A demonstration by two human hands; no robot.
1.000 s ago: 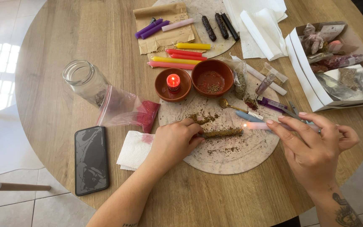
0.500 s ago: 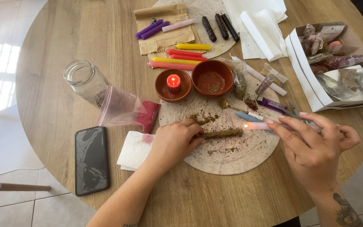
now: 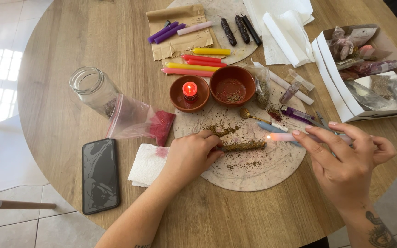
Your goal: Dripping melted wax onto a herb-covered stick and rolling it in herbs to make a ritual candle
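— So, what are the hands gripping?

— The left hand (image 3: 190,155) is pinching one end of a herb-coated candle (image 3: 243,145), pressing it flat on the speckled round board (image 3: 272,167). The right hand (image 3: 345,160) is closing its fingers around a pale pink candle (image 3: 286,137), lying level, its lit wick touching the coated candle's free end.

— Why level like that?

— Probably so the flame is meeting the tip while the board is catching loose herb crumbs under both grips.

— And the containers?

— Just beyond the left knuckles, a small clay dish (image 3: 189,93) is holding a burning red tealight; beside it a larger clay bowl (image 3: 232,85) is carrying reddish powder and herb flecks. Left of that grip, a plastic bag (image 3: 138,120) with red powder is leaning on an open glass jar (image 3: 93,89), nearly empty. Beyond the right hand, a white cardboard box (image 3: 334,69) is sitting packed with herb packets.
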